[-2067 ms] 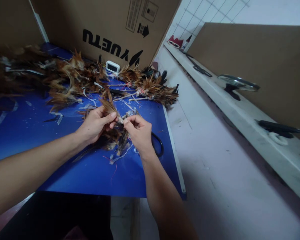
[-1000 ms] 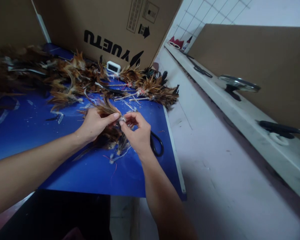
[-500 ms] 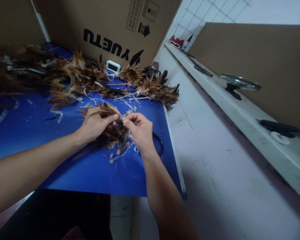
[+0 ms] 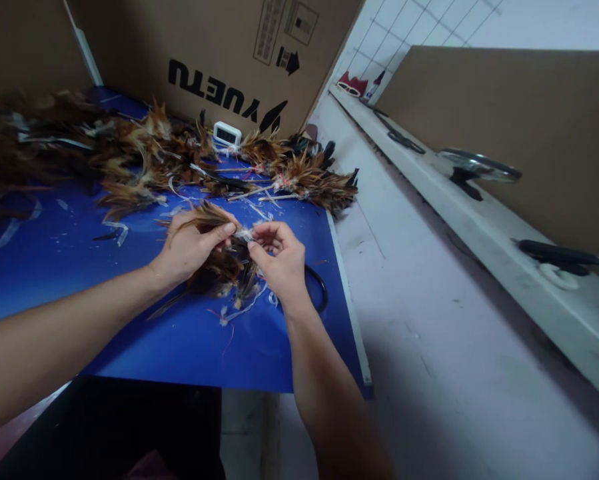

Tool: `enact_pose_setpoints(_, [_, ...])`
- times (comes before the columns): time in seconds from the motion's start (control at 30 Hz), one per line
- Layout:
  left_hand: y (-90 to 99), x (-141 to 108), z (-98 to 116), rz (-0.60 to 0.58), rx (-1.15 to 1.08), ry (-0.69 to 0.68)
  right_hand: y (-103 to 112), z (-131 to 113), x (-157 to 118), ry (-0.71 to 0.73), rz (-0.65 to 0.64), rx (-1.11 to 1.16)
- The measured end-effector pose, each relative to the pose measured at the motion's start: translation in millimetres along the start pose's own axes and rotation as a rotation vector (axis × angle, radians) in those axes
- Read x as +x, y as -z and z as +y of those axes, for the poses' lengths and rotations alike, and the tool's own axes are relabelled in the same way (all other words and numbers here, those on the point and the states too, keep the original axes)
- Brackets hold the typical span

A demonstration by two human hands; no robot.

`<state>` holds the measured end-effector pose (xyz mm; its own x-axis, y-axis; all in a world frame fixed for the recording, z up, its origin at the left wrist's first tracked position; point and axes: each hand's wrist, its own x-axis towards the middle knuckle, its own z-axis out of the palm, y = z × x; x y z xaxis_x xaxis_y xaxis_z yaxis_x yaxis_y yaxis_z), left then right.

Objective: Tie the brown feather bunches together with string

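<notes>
My left hand (image 4: pixel 186 247) is closed around a bunch of brown feathers (image 4: pixel 206 215), thumb pressed on top, tips fanning to the left. At the bunch's pale, fluffy quill end is my right hand (image 4: pixel 280 257), its thumb and curled forefinger at the quill ends; the exact contact is too small to make out. Beneath both hands, more loose brown feathers (image 4: pixel 219 272) lie on the blue tabletop (image 4: pixel 179 353). Close by are a white strip and thin red thread (image 4: pixel 228 347). Partly hidden behind my right wrist is a black looped handle (image 4: pixel 322 287).
Brown feather piles (image 4: pixel 139 157) spread along the back, with tied bundles on sticks (image 4: pixel 309 180) at the right. A small white digital clock (image 4: pixel 226 134) stands before a large cardboard box (image 4: pixel 219 40). Right of the table, a wall ledge (image 4: pixel 499 220) holds scissors (image 4: pixel 406 141) and other items.
My right hand has drawn slightly right, and more of the pale quill end shows between the hands. My left hand keeps its hold on the feathers.
</notes>
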<state>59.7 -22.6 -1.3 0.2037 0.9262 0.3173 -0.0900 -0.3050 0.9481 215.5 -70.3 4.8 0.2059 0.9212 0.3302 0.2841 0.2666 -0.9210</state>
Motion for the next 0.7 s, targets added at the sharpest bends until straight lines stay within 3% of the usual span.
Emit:
enact_pose_setpoints(0.2, [-1.6,-3.1,5.8,-0.004,0.159,-0.104,-0.3,-4.3,-7.8,0.34,0.005,-0.313])
enact_pose_setpoints(0.5, [-3.3,-3.4,10.8,-0.047,0.14,-0.105,-0.2,-0.9,-8.0,0.319,0.006,-0.361])
enact_pose_setpoints(0.7, [-1.3,-4.9,4.2,-0.028,0.216,-0.207,-1.2,1.9,-7.5,0.378,0.011,-0.444])
